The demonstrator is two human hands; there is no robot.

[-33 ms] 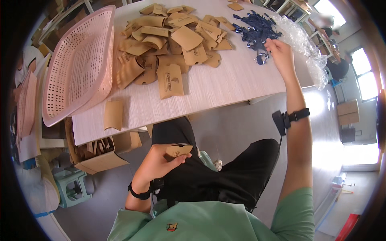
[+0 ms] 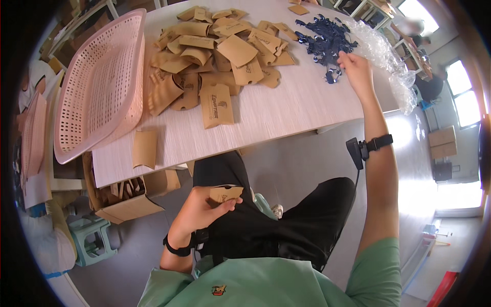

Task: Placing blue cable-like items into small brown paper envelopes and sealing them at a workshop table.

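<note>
Over my lap, my left hand [image 2: 202,209] is closed on a small brown cardboard pillow box [image 2: 225,194], its end with a thumb notch facing up. My right arm stretches over the table, and my right hand [image 2: 356,70] pinches at the right edge of a heap of small dark blue pieces [image 2: 327,43] with shiny metal bits. Whatever lies between those fingertips is too small to make out. Left of the heap, several printed brown pillow boxes [image 2: 217,108] are piled loosely. A single plain one [image 2: 144,149] sits apart near the table's front edge.
A pink perforated basket [image 2: 137,97] stands at the table's left. Crumpled clear plastic wrap [image 2: 402,84] lies along the right edge of the pale table [image 2: 286,110]. Below are an open carton [image 2: 130,209] and a green stool [image 2: 92,240]. Another person's sleeve [image 2: 40,69] shows far left.
</note>
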